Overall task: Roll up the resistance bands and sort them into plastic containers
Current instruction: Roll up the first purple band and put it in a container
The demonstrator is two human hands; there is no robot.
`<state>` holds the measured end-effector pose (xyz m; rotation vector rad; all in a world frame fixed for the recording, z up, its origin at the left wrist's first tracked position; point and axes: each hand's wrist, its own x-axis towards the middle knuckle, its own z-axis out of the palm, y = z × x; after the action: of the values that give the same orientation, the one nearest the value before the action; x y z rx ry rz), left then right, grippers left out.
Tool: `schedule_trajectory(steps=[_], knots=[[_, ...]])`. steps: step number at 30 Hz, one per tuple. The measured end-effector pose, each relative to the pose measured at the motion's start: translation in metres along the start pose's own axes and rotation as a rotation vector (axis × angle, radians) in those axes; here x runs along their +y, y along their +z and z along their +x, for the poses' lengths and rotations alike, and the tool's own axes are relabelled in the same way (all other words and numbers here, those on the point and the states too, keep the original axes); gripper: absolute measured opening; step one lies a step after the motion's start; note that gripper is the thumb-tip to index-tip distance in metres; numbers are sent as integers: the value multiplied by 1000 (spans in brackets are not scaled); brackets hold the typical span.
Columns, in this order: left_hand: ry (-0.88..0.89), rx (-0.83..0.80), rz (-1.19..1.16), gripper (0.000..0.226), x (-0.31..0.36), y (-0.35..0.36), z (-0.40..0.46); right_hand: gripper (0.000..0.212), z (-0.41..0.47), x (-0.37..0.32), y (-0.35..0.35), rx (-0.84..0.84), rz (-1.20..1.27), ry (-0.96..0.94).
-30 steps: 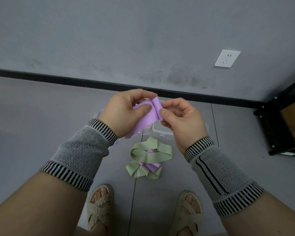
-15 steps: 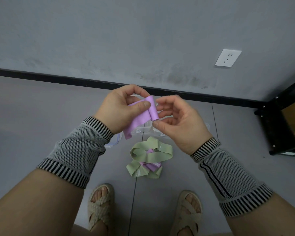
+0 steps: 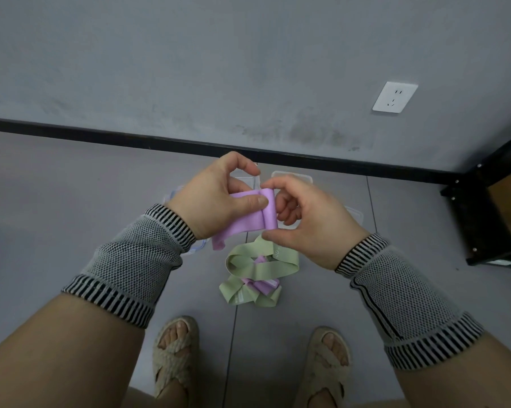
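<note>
Purple band [image 3: 249, 219] sits pinched under the left hand [image 3: 216, 198] thumb, its rolled end upright against the curled right hand [image 3: 310, 219] fingers, loose tail running down-left. Below the grip lie green and purple bands [image 3: 257, 273]; clear containers [image 3: 292, 176] beyond.
</note>
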<state>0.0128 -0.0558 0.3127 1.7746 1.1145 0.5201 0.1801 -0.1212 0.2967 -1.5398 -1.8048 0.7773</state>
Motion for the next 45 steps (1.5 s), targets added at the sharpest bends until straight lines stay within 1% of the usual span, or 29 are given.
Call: schedule_trajectory(steps=[2,7,9,14,18,21,23,25,29,32,33,35,36,37,39,41,43,45], knots=[[-12,-12,7,29,0,0,0,50,1,2,1,24,31,28],[-35,-67,41,27,-2,-1,3,47,0,7,0,77,158,84],[-30,-70,69,27,-4,-1,4,46,0,6,1,87,194,81],[-3,-46,16,27,-6,-7,5,46,0,8,-4,121,335,109],[-12,-55,21,27,-1,-4,3,48,0,9,-3,53,304,123],[-7,-55,-43,29,0,-2,2,51,1,9,3,1,309,136],[-20,-44,-71,30,-2,-2,2,54,2,9,4,6,285,134],[-29,-25,-43,30,-3,-1,4,56,3,9,5,26,254,126],[-21,32,-89,17,-3,6,6,62,4,9,6,50,216,73],[-16,81,-83,16,-2,10,8,64,6,11,8,68,136,48],[-12,95,-81,16,-2,11,8,66,6,11,9,74,147,52],[-7,133,-96,16,-3,10,9,71,6,9,7,93,278,93],[-6,153,-112,15,-3,9,9,70,6,8,6,109,354,120],[-6,170,-125,15,-3,9,10,63,5,7,5,128,422,148],[1,190,-132,15,-3,10,10,42,5,4,6,177,533,201],[13,189,-129,14,-2,12,9,24,7,2,9,258,592,251],[22,179,-135,12,0,15,8,15,10,3,9,354,625,288],[15,175,-146,12,1,15,7,16,12,5,7,414,667,310]])
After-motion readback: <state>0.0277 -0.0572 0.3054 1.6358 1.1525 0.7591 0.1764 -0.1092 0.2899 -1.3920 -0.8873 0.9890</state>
